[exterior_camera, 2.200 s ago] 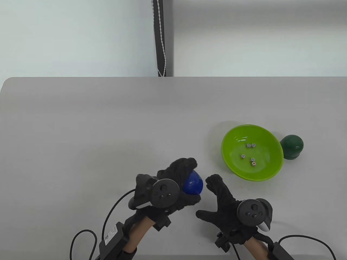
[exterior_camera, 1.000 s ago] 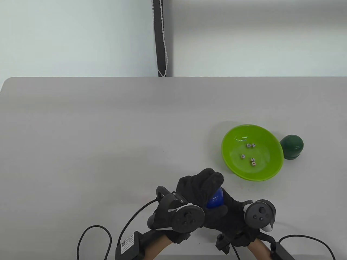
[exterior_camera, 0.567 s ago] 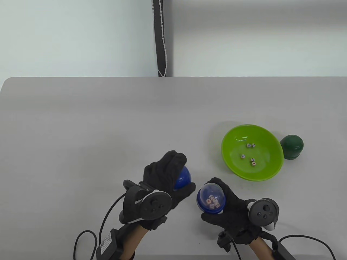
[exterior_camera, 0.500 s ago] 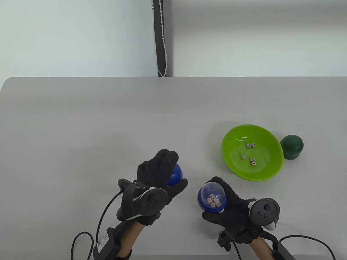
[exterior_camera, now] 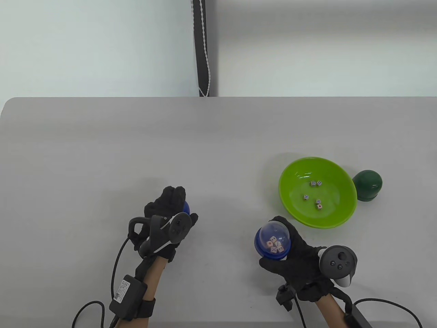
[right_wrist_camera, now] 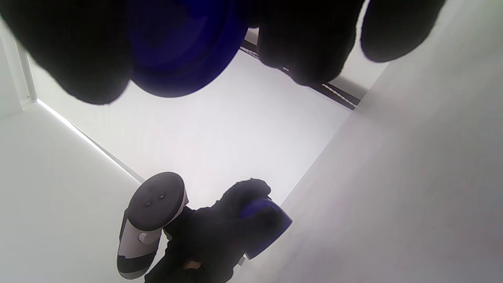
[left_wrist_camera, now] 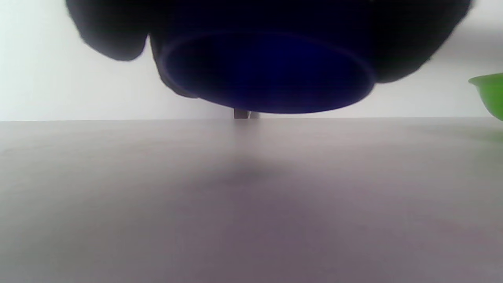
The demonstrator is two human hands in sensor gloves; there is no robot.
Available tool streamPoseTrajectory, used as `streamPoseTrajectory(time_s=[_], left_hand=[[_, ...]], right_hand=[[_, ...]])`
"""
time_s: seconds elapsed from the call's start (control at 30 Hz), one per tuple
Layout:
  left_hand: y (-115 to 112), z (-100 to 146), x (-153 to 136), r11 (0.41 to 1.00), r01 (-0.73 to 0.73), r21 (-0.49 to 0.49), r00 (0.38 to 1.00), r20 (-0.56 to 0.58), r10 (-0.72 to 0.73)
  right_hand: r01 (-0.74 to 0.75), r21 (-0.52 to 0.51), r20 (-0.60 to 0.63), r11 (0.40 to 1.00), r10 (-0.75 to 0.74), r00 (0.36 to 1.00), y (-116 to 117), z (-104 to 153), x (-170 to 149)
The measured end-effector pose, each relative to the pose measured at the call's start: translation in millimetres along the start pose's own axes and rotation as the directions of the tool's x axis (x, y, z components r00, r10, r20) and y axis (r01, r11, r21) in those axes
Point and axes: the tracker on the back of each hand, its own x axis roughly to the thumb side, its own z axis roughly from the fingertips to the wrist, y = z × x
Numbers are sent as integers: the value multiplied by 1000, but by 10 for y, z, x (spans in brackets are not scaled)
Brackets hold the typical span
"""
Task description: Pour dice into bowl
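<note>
Black gloves with round grey trackers (exterior_camera: pixel 338 261), bare forearms (exterior_camera: pixel 153 273) — black cables (exterior_camera: pixel 117 253) trailing from labelled wrist boxes (exterior_camera: pixel 127 296).

The table (exterior_camera: pixel 102 143) holds everything. The bowl (exterior_camera: pixel 336 217) sits at about 4 o'clock from the table's middle, with five dice (exterior_camera: pixel 316 193) in it. A dome cup (exterior_camera: pixel 368 185) stands just beside the bowl at its 3 o'clock. At the bowl's 7 o'clock, the right hand (exterior_camera: pixel 296 257) holds a small cup (exterior_camera: pixel 273 242) with dice inside. Well apart, at that cup's 9 o'clock, the left hand (exterior_camera: pixel 163 222) holds a lid (exterior_camera: pixel 185 207) above the table.
</note>
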Motion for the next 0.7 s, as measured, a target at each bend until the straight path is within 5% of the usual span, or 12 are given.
streamPoseTrajectory(time_s=[0.7], left_hand=[[-177, 39, 22, 991, 17, -133, 1000, -16, -19]], right_hand=[[-33, 55, 34, 998, 31, 999, 88, 12, 24]])
